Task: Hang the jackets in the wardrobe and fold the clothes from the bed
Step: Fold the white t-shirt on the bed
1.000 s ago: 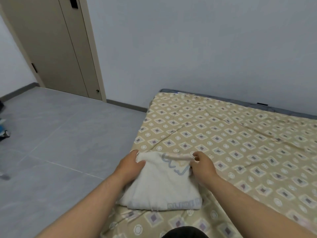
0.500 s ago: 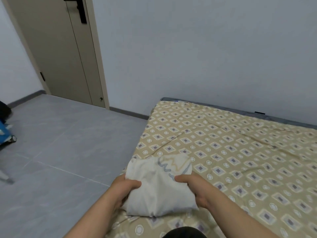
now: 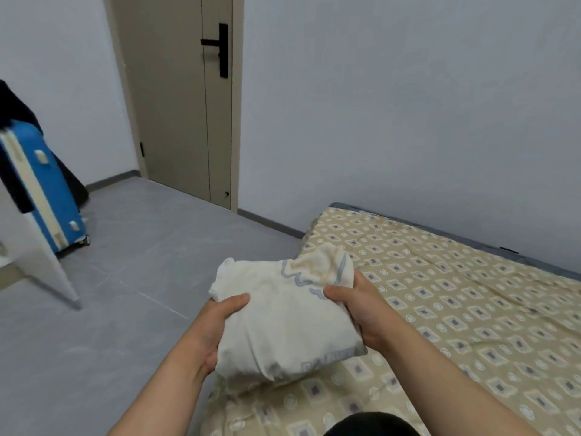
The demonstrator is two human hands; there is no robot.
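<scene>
While fingers (image 3: pixel 235 302) of left hand (image 3: pixel 215 330) and right hand (image 3: pixel 361 313) clasp folded white garment (image 3: pixel 283 322) over bed (image 3: pixel 471 309), hem lettering (image 3: pixel 330 360) unreadable

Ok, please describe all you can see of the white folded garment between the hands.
The white garment looks like soft cotton, folded into a puffy bundle. A wavy grey-blue and yellow print shows near its top; grey lettering runs along its lower edge. The left hand grips its left side, the right hand its right side. It seems raised over the edge of the bed.
</scene>
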